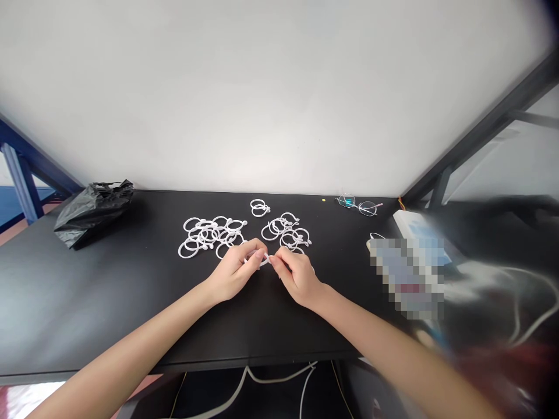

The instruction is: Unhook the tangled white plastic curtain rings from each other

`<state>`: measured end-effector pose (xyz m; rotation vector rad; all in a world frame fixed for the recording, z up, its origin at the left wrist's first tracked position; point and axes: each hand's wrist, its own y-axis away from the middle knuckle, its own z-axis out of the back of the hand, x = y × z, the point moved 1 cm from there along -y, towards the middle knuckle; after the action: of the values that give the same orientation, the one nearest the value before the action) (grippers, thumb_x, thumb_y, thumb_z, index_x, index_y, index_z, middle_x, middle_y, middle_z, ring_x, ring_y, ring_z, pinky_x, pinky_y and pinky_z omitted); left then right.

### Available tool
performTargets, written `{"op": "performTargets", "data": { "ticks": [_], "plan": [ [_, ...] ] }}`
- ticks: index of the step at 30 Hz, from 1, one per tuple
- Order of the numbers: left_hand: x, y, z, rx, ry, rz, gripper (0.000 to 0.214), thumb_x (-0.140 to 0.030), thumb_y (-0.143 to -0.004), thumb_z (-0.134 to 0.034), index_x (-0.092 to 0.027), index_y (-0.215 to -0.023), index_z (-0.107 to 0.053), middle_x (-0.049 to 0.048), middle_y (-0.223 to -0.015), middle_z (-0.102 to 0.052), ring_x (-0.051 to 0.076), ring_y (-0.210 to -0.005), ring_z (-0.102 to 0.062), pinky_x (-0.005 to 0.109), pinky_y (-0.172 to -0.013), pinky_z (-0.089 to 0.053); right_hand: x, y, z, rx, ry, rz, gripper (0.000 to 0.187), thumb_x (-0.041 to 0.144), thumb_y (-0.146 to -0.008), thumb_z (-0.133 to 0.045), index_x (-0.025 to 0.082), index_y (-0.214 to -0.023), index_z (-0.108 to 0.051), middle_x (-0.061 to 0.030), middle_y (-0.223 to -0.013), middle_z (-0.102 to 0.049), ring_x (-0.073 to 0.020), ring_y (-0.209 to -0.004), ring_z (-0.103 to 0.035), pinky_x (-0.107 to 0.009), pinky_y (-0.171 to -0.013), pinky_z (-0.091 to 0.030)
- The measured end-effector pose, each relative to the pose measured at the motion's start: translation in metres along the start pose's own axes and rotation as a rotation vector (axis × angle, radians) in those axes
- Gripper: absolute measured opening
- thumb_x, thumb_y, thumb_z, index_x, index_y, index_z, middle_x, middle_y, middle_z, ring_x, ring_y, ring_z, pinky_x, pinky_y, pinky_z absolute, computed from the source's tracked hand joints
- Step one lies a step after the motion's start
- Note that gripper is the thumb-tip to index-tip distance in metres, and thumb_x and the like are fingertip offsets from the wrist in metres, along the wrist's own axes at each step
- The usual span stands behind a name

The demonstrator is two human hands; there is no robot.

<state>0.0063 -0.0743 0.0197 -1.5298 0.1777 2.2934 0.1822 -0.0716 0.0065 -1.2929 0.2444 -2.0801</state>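
Observation:
My left hand (236, 272) and my right hand (297, 274) meet at the middle of the black table (109, 291), both pinched on one white plastic ring (265, 260) held between their fingertips. Just beyond the hands lie several more white rings: a bigger heap (209, 234) to the left, a smaller heap (288, 231) to the right, and a separate ring (259, 208) farther back.
A crumpled black plastic bag (94, 210) sits at the table's far left. Eyeglasses (358, 204) lie near the white wall at the back right. A white box and white cables (528, 314) crowd the right side. More cables hang under the front edge.

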Motion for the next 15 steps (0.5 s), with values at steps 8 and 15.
{"op": "performTargets", "data": {
  "ticks": [8, 15],
  "plan": [
    [0.0019, 0.0004, -0.002, -0.001, 0.041, 0.004, 0.043, -0.052, -0.095, -0.034, -0.017, -0.079, -0.052, -0.0025, -0.062, -0.047, 0.01, -0.053, -0.037, 0.023, -0.051, -0.033, -0.0014, 0.0026, -0.0032, 0.035, -0.015, -0.028, 0.029, 0.03, -0.101, -0.037, 0.022, -0.073, -0.042, 0.0045, -0.056, -0.047, -0.0103, -0.048, -0.046, -0.024, -0.049, -0.037],
    [-0.0004, 0.0005, -0.0017, 0.005, 0.022, 0.002, 0.04, -0.05, -0.095, -0.037, -0.017, -0.075, -0.051, -0.0056, -0.055, -0.037, 0.01, -0.051, -0.033, 0.023, -0.049, -0.029, -0.0024, 0.0036, -0.0044, 0.054, -0.044, -0.048, 0.029, 0.03, -0.101, -0.036, 0.022, -0.073, -0.042, 0.004, -0.057, -0.048, -0.0105, -0.048, -0.046, -0.024, -0.05, -0.037]
  ]
}}
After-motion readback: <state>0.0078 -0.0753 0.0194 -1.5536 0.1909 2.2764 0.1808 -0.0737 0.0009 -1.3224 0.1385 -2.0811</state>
